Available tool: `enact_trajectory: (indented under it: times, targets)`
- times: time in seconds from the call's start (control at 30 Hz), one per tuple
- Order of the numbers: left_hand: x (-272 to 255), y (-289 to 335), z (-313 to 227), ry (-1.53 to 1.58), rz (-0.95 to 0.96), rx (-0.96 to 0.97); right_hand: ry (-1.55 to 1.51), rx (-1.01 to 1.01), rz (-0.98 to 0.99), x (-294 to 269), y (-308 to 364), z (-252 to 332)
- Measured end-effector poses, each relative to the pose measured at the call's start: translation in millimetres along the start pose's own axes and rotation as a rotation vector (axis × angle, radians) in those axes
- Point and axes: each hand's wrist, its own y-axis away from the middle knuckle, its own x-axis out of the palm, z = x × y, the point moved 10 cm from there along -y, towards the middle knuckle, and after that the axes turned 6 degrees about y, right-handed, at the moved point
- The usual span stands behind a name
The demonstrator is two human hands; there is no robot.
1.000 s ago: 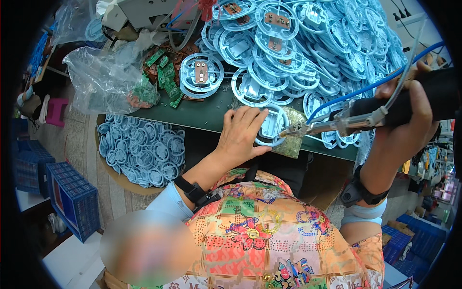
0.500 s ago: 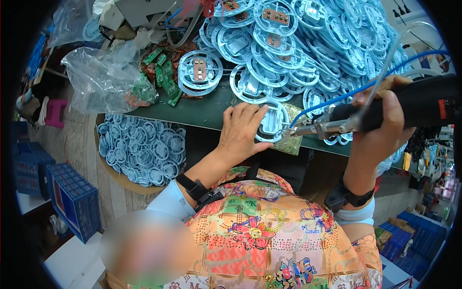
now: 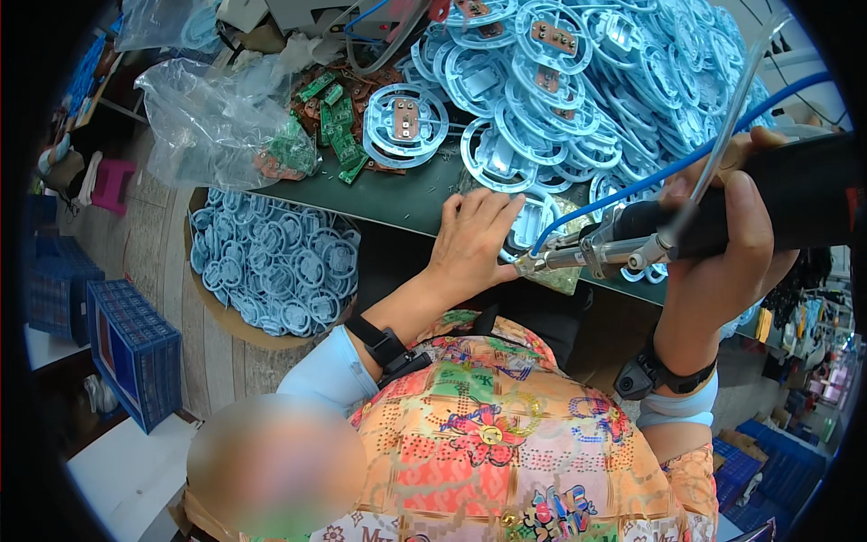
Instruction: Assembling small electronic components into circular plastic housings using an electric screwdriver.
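Observation:
My left hand [image 3: 470, 239] holds a light-blue round plastic housing [image 3: 536, 217] by its left rim, fingertips on the far side and thumb on the near side. The housing rests on a yellowish block [image 3: 562, 276] at the bench's front edge. In my right hand [image 3: 736, 203] is a black-bodied screwdriver [image 3: 786, 194] with a metal nose, a blue hose [image 3: 695, 155] and a clear tube [image 3: 733, 113]. Its tip is over the near edge of the housing, close to my left thumb. Whether the tip touches the plastic I cannot tell.
Many light-blue housings [image 3: 632, 90] are heaped at the back right. One with a brown board [image 3: 405, 122] lies left of them, beside green circuit boards [image 3: 341, 135] and a clear plastic bag [image 3: 203, 117]. Below the bench's left side stands a round container [image 3: 217, 325] of smaller blue parts.
The screwdriver tip has moved left and nearer to me across the housing, toward my left thumb. My left hand keeps its hold. The whole view has shifted slightly.

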Motion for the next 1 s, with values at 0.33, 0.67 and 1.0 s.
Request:
enact_trajectory:
  times: [0.33,0.67,1.0]
  targets:
    - [-0.6,0.0,1.8,0.018,-0.034,-0.011,-0.045,0.071,-0.082,-3.3,8.4,-20.8]
    - [-1.7,-0.4,0.3,-0.026,-0.035,-0.015,-0.082,0.016,-0.014,6.8,14.4,-17.4]
    - [-5.5,1.5,23.7,0.335,-0.009,-0.058,0.076,-0.171,0.082,-3.8,-37.7,-1.2]
